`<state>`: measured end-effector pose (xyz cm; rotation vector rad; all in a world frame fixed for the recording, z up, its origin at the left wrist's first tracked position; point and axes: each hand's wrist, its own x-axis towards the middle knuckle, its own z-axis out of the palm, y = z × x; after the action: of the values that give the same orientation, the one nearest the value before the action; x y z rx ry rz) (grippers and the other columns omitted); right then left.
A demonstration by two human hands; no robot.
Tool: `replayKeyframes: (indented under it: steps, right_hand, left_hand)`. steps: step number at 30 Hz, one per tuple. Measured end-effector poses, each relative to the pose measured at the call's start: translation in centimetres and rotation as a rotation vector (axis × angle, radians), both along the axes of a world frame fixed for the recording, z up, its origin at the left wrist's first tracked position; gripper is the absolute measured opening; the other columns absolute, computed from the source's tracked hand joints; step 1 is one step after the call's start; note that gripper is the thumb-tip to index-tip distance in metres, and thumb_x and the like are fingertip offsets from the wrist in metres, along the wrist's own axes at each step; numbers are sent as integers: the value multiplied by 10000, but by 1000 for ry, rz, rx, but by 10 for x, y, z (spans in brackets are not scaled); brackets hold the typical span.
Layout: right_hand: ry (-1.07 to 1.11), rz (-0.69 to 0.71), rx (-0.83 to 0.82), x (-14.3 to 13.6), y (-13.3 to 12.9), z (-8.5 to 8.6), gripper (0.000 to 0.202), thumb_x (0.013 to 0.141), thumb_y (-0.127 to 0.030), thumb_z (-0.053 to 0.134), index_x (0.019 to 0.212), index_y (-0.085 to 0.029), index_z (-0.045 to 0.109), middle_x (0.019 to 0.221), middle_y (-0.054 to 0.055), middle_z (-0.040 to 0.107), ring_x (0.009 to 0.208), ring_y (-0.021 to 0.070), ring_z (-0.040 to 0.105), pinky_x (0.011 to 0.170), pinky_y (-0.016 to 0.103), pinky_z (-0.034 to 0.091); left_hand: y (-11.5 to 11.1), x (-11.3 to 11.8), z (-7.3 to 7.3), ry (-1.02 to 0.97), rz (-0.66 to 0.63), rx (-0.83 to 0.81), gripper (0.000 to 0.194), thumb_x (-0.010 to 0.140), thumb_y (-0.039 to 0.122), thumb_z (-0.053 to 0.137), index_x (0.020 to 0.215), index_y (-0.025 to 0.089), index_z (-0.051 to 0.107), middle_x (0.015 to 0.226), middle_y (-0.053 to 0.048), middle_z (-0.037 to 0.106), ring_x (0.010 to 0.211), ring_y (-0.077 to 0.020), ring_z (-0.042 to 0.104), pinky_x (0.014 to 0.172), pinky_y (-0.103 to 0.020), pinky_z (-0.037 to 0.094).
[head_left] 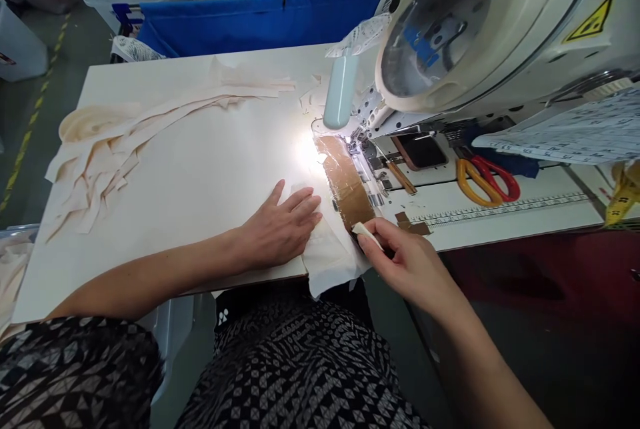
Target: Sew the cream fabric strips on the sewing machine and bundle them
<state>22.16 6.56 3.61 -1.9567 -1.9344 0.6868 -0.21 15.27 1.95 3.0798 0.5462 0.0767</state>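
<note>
On my view's clock face, I find a thin, off-white, softly creased cloth [327,257] at 6 o'clock, lying on the white, flat-topped worktable [200,195] with its near end drooping over the front edge. It looks plain and matte, with shallow folds and a wavy lower hem. I count 1 such cloth between the 2 hands.

At 8 o'clock I see the left hand [286,225] palm down, its 4 fingers close together and the thumb apart, the fingertips at the cloth's left edge. At 4 o'clock the right hand [400,259] has its thumb and forefinger clamped on 1 small, cream, folded fabric end [367,235]; I cannot tell whether this joins the cloth. It sits at the near end of 1 brown, shiny, tape-like strip [347,182].

At 1 to 2 o'clock I have 1 large, cream-coloured sewing machine [520,29], its needle area lit. Near 3 o'clock I count 1 dark-screened phone [425,151], 1 wooden-handled slim tool [401,177] and 1 pair of scissors [480,182] with 1 orange and 1 red handle loop. At 9 o'clock lies a heap of pale, narrow fabric strips [120,142], overlapping too much for me to count.
</note>
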Motion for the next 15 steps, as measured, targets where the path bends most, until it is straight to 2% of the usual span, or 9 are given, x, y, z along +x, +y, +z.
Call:
replayKeyframes:
  steps: [4,7,15]
  right_hand:
    - [-11,-79,138,-17,7,-13,207,923,-396,448,852,-223,539,554,-39,541,457,132,468,504,267,309]
    - [36,-108,193,-26,15,-21,179,905,-361,474,961,-208,550,604,-30,601,462,132,484,520,266,339]
    - [6,-109,259,-29,22,-26,156,871,-345,490,805,-216,548,516,-60,481,412,105,401,487,253,293]
  left_hand:
    - [0,2,-2,1,-44,-11,413,1023,253,347,1335,57,535,1394,-158,556,1338,-270,458,1155,-565,302]
    - [-2,3,-2,9,-45,11,428,1029,262,323,1341,61,536,1386,-160,562,1325,-280,469,1144,-586,303]
    - [-6,3,-1,0,-42,79,434,1024,289,345,1323,67,566,1382,-164,565,1310,-304,479,1122,-568,327]
